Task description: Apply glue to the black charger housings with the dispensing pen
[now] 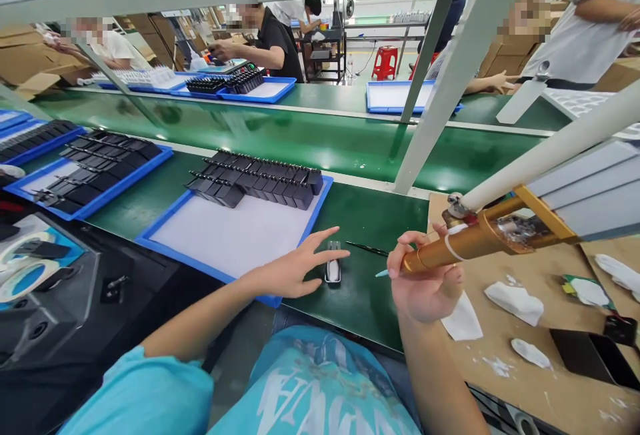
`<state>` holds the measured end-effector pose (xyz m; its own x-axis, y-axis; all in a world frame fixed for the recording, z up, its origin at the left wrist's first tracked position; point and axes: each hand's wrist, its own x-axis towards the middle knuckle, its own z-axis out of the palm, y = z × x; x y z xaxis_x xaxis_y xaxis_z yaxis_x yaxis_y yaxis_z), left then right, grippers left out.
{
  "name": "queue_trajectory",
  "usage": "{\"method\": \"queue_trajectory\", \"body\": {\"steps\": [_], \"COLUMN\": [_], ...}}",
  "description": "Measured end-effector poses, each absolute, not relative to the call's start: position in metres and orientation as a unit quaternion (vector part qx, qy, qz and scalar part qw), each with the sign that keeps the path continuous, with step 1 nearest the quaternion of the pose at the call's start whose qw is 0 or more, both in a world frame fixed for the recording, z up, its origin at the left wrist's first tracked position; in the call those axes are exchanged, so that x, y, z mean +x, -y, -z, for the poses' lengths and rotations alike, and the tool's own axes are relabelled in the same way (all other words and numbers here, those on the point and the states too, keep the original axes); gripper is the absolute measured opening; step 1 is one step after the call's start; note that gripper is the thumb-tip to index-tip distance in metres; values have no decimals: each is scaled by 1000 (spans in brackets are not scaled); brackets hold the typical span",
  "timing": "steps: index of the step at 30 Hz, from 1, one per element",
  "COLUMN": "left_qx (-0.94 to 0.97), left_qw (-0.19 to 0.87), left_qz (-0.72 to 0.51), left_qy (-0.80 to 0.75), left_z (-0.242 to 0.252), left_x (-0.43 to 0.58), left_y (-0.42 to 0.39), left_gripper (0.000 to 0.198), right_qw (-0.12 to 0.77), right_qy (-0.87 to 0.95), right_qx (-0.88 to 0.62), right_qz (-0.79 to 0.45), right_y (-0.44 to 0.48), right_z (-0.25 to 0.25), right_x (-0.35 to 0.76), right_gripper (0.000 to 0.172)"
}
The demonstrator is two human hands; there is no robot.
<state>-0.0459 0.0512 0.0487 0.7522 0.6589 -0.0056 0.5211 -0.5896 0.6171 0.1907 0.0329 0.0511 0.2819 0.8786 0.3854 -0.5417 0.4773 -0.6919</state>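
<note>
My left hand (295, 265) reaches over the green bench with its fingers spread. Its index and middle fingertips are close to a small grey-and-white part (333, 268) lying on the bench; I cannot tell whether they touch it. My right hand (425, 275) is wrapped round a gold-coloured dispensing gun (445, 251) with a pale blue nozzle tip (382, 273), which points left towards the part. A thin black tool, perhaps tweezers (367, 247), lies on the bench between the hands.
A blue-rimmed tray (230, 235) on the left carries rows of black boxes (265, 178). Another such tray (90, 175) stands farther left. Cardboard (500, 341) on the right holds white wipes (515, 301). A slanted metal post (440, 81) rises ahead. Co-workers sit across the line.
</note>
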Motion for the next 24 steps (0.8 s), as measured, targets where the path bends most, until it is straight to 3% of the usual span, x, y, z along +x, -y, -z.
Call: {"method": "queue_trajectory", "body": {"steps": [4,6,13,17,24], "left_qx": [765,717,655,657,694], "left_qw": [354,356,364,393,364], "left_qz": [-209,-253,-313,-307,-324], "left_qy": [-495,-544,-583,-565,-530], "left_z": [-12,7,21,16,13], "left_x": [-32,-19,1,0,0], "left_y": [-15,-9,-17,-20,-17], "left_gripper": [110,116,91,94,81], "right_qw": [769,770,771,772,775], "right_qy": [378,378,379,375,371], "right_qx": [-222,-225,-237,-243,-257], "right_qz": [-464,-461,-454,-453,-442], "right_y": [-32,-32,-34,-34,-35], "right_z": [-52,-52,-53,-53,-54], "right_x": [190,189,187,186,184], "right_gripper": [44,45,43,45,45]}}
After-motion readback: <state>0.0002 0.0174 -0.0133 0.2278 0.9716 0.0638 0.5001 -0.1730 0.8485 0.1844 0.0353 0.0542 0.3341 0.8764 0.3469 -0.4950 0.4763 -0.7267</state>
